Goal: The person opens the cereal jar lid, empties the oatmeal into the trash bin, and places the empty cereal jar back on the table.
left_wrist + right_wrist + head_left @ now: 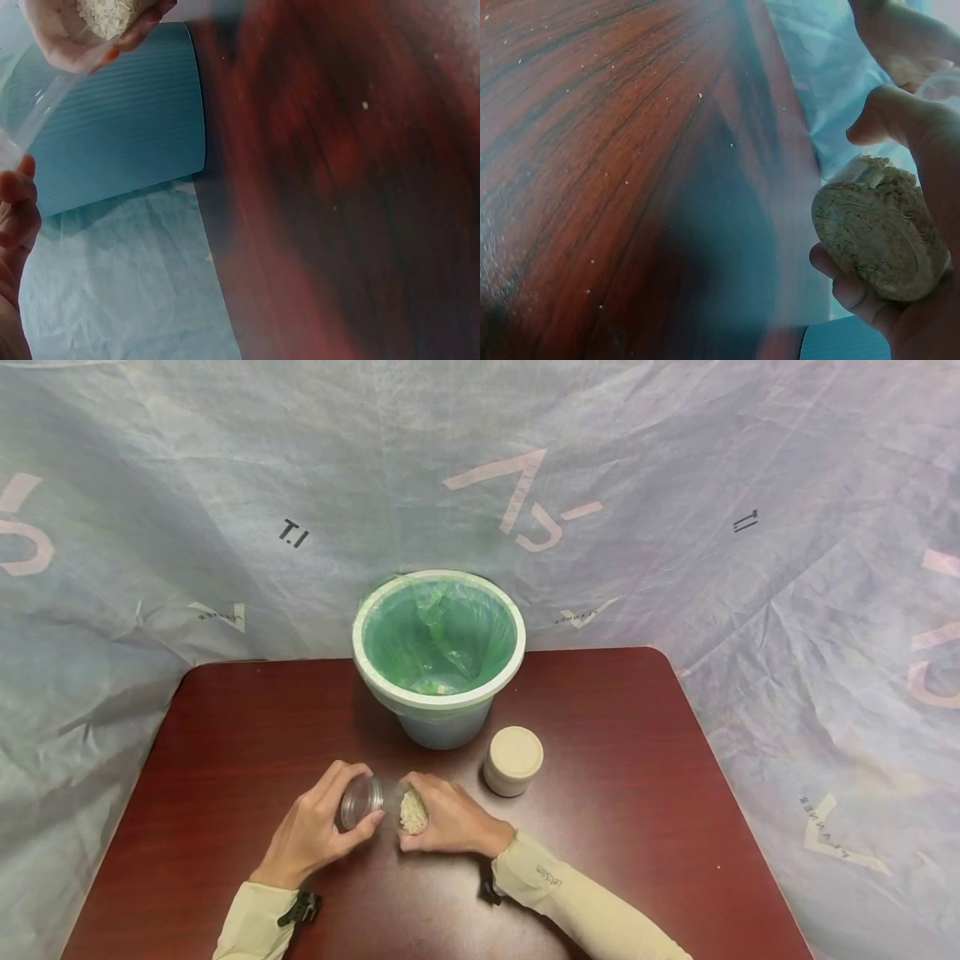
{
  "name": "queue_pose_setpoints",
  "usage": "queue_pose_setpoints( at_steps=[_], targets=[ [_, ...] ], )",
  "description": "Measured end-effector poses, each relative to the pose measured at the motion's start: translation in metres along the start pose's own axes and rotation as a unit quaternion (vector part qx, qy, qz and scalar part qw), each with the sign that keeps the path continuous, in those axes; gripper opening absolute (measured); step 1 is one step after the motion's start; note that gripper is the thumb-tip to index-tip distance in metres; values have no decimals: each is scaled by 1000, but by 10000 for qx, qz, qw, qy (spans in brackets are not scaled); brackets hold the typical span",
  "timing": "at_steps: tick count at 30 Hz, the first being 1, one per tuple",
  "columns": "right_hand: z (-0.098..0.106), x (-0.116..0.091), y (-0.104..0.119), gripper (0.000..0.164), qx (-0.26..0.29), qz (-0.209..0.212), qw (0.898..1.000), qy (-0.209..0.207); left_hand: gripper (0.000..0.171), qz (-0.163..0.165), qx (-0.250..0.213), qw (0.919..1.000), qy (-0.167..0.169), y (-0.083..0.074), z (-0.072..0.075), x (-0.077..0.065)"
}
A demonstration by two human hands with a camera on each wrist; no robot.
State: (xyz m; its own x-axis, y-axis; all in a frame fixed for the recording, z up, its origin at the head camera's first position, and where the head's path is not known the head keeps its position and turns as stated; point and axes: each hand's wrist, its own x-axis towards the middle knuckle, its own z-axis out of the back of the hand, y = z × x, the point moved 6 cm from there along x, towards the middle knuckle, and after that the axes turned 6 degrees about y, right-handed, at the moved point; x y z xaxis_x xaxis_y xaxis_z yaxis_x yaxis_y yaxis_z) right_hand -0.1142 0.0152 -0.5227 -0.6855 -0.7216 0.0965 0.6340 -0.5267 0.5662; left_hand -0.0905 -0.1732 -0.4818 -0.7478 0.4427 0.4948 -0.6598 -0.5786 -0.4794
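Note:
My left hand [311, 827] grips a clear plastic jar [362, 803] between thumb and fingers, its ridged round rim showing. No contents can be made out in it. Close by on the right, my right hand [453, 818] holds a second clear jar [870, 244] filled with pale, rice-like grains [413, 813]. In the right wrist view this jar is tilted, its round base towards the camera. The mouths of the two jars are near each other; whether they touch I cannot tell. A cream lidded jar [514, 756] stands upright beyond my right wrist.
A bin [442, 727] with a white rim and green liner bag stands at the back middle of the dark red table [615, 777]. Small pale crumbs [365, 106] dot the tabletop. Grey fabric sheets [360, 460] hang around the back and sides.

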Motion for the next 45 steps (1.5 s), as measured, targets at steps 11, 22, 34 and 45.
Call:
queue_pose_setpoints(
  at_steps=[11,22,34,45],
  targets=[
    [-1,0,1,67,46,-26,10000,-8,49,-194,-21,9994,-303,-5,0,-1],
    [-2,-1,3,66,193,-96,9998,12,47,-173,260,9980,-542,-9,-1,-1],
    [-3,-1,3,65,217,-54,9997,-111,37,-126,419,9959,-796,-13,0,3],
    [-5,0,5,60,314,69,9992,-250,40,-176,681,9896,-1258,-18,2,4]
  ],
)
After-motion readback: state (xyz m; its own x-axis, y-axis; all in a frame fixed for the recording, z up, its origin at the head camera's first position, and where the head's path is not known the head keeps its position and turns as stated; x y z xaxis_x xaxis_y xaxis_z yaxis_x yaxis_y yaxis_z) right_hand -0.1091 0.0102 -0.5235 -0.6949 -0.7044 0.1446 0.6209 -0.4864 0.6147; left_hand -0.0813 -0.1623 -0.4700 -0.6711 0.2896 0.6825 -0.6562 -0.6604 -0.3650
